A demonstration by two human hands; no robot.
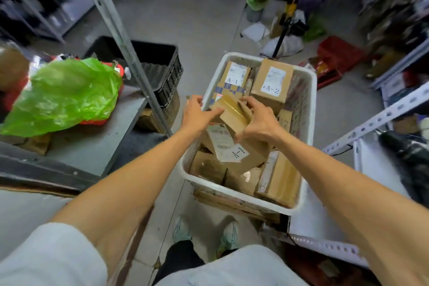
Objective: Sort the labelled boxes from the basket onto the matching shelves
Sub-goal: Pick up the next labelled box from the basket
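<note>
A white plastic basket [308, 109] stands on the floor in front of me, filled with several cardboard boxes. Both hands hold a small taped cardboard box [233, 114] over the middle of the basket. My left hand [197, 112] grips its left side and my right hand [260, 121] curls over its right side. Below it lies a box labelled A-1 [239, 152]. At the far end stand another A-1 box [235, 74] and an A-2 box [272, 82].
A grey metal shelf [97, 144] on my left carries a green plastic bag [67, 93]. A black crate [162, 69] sits behind a shelf post [120, 37]. A white slotted shelf [380, 121] stands on my right. A red crate [336, 58] and clutter lie beyond the basket.
</note>
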